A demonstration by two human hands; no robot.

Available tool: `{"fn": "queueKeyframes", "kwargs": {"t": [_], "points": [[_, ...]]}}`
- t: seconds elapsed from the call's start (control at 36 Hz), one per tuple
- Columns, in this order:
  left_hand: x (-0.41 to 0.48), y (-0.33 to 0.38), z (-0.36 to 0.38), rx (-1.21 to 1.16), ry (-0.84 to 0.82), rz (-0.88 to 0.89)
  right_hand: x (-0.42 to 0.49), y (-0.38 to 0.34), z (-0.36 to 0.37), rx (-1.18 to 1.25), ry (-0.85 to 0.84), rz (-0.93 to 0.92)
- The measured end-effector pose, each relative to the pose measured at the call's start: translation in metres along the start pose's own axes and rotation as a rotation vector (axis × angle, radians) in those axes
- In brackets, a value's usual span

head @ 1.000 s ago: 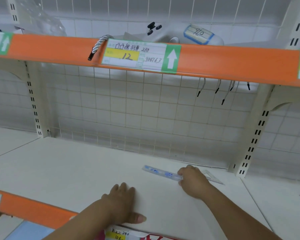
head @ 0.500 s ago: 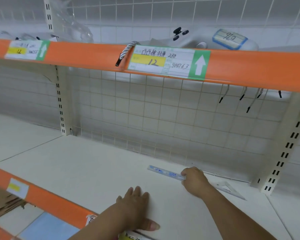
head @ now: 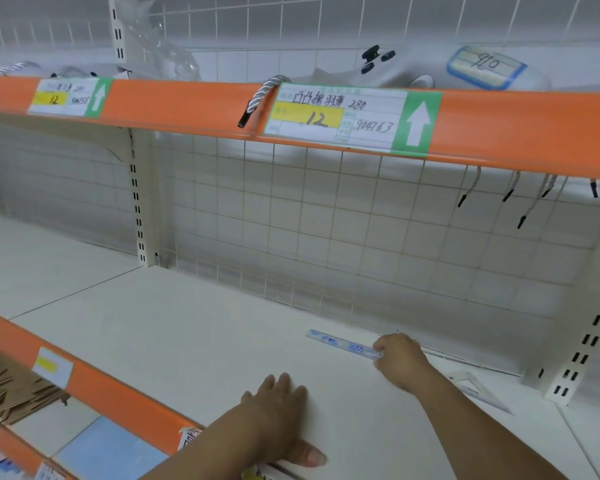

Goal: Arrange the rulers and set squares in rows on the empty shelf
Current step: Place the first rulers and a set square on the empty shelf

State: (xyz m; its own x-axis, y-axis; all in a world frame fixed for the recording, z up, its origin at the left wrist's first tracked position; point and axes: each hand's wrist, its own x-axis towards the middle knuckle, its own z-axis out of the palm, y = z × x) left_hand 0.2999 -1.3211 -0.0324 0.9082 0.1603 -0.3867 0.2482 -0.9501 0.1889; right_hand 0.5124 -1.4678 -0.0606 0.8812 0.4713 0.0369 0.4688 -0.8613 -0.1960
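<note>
Head view: right hand (head: 400, 362) pinches ruler (head: 340, 344) by its right end, flat on shelf (head: 153, 341) near the back, likely aligning a row. Left hand (head: 281, 407) lies flat, fingers straight, at front edge, probably bracing. Set square (head: 478, 389) lies right, apart.

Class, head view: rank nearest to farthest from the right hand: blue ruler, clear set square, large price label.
1. blue ruler: in the right hand.
2. clear set square: lying to its right.
3. large price label: high above.
</note>
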Motion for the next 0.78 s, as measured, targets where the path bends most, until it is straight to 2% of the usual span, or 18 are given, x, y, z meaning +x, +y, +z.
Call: {"fn": "queueKeyframes", "kwargs": {"t": [0.78], "points": [[0.004, -0.002, 0.003, 0.000, 0.010, -0.005, -0.016, -0.009, -0.012, -0.009, 0.024, 0.041]]}}
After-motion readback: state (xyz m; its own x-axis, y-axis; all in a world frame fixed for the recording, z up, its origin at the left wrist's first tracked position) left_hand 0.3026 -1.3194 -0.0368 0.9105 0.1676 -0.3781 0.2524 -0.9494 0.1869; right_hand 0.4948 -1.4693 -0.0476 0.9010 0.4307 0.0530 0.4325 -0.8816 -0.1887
